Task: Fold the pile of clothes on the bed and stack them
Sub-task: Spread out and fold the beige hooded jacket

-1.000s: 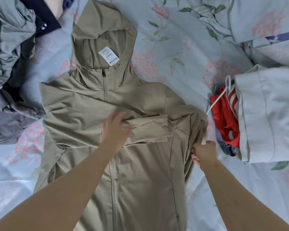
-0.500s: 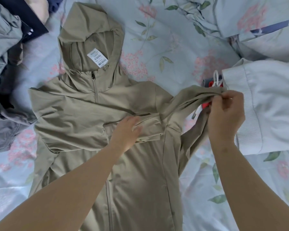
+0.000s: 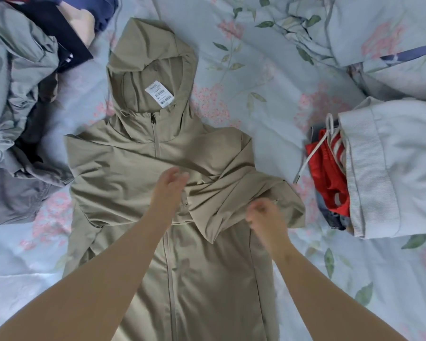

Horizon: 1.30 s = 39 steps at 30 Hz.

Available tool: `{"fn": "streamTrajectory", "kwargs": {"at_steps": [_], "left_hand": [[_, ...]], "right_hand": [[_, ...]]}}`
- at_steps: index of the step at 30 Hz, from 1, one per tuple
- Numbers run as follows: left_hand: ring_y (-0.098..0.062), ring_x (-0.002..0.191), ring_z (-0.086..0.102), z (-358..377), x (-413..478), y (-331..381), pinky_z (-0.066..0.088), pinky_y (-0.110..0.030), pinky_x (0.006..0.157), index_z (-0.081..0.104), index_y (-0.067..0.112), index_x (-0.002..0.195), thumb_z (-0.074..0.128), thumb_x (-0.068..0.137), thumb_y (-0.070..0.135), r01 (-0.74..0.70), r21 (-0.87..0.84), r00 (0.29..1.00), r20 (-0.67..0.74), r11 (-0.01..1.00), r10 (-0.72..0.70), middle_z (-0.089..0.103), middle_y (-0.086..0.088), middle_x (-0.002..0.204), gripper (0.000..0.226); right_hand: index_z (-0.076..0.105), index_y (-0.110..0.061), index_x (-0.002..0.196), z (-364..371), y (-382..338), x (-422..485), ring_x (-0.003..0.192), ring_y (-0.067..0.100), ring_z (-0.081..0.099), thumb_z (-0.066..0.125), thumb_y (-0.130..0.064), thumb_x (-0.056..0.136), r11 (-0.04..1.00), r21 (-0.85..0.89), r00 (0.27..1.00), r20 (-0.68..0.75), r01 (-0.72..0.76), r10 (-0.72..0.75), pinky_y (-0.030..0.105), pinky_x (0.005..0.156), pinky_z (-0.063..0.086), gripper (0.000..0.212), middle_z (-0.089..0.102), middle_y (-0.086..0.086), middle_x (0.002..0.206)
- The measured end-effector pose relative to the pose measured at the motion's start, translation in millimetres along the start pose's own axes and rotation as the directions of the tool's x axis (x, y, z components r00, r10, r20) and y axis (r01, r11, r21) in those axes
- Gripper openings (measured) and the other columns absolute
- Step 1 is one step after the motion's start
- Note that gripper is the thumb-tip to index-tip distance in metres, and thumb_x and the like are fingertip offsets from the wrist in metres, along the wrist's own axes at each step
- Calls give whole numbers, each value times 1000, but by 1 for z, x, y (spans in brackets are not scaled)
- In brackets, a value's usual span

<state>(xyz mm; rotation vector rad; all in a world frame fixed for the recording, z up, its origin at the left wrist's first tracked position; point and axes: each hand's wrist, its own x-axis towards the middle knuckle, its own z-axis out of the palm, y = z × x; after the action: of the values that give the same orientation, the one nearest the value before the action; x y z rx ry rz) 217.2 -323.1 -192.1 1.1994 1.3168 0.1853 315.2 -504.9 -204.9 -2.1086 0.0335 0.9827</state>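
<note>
Head view looks straight down on a khaki hooded jacket (image 3: 138,173) spread front-up in the middle of the bed (image 3: 268,77), hood toward the top and a white barcode label (image 3: 159,93) showing inside the neck. Both bare forearms reach in from the bottom edge. The left hand (image 3: 169,190) lies on the chest of the jacket just right of the zip, fingers spread loosely and pressing on the left sleeve already folded across; it is blurred, and it seems to rest flat rather than grip. The right hand (image 3: 265,217) is lower and to the right, curled closed with a pinch of the right sleeve (image 3: 244,193), which crosses the chest in a bunched fold over the other sleeve. The two hands are near each other but apart.

Half a second ago the right hand held that sleeve up and out over the red garment (image 3: 326,173); now it has brought the sleeve in and down onto the jacket front. The left hand has kept its place at the chest.

A folded pale grey garment (image 3: 391,168) lies to the right, on top of the red one, with a white drawstring trailing out. A grey crumpled pile (image 3: 12,107) lies at the left edge.
</note>
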Motion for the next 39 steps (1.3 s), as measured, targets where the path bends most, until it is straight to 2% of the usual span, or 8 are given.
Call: {"fn": "streamTrajectory", "kwargs": {"at_steps": [7,11,15,18,24,29,35,39], "left_hand": [[-6,92,55,32,-8,-14,43,-21,85,62,23,110,64,88,22,-318,328,938,248,890,244,58,8,105,22],[-8,75,61,0,3,2,46,-22,62,60,23,104,56,94,27,14,-199,996,89,980,4,64,7,85,12],[-2,91,57,-56,20,4,42,-18,61,51,19,133,8,103,32,300,-690,914,9,659,-407,64,5,117,54],[-8,95,60,-89,27,-18,53,-29,68,40,23,142,14,101,39,220,-737,969,86,640,-233,56,3,125,50],[-19,84,66,-121,20,-33,51,-44,87,58,21,84,55,77,65,229,-790,970,231,568,-70,64,2,86,45],[-15,47,56,-106,30,-16,42,-17,39,59,15,106,66,79,-7,238,149,951,167,960,-262,60,-7,77,35],[-28,105,57,-64,28,11,44,-34,84,64,29,99,47,86,9,-110,944,980,51,312,192,62,-3,112,30],[-24,114,54,13,23,14,42,-35,95,60,24,118,37,97,17,-418,807,905,333,418,263,59,0,123,32]], "right_hand": [[51,-18,72,-23,-40,50,39,6,38,60,-22,91,732,610,918,-18,-304,396,16,34,31,22,45,-4,51],[52,-13,73,0,-78,33,69,13,47,59,-19,83,924,17,822,-463,383,-332,20,59,37,14,54,3,75],[67,-11,77,50,-84,-10,76,29,56,70,-8,72,248,-526,406,210,814,-889,34,68,45,6,61,11,84],[64,-26,113,66,-54,-18,110,25,49,53,-23,90,212,-588,603,620,781,-501,36,93,34,25,61,-1,112],[57,-15,124,38,-24,8,107,36,51,53,-9,86,672,-656,878,-31,343,-478,44,87,40,39,55,12,119],[46,-19,130,14,-19,32,101,32,51,46,-6,86,453,-870,957,65,192,-282,37,84,40,45,56,9,117],[60,-8,111,2,-12,25,97,33,52,44,4,86,702,-679,932,-74,214,-356,39,81,42,32,58,14,109],[44,-20,134,-5,0,25,114,34,44,46,1,84,664,-742,964,-101,92,-246,43,93,36,55,45,8,135]]}}
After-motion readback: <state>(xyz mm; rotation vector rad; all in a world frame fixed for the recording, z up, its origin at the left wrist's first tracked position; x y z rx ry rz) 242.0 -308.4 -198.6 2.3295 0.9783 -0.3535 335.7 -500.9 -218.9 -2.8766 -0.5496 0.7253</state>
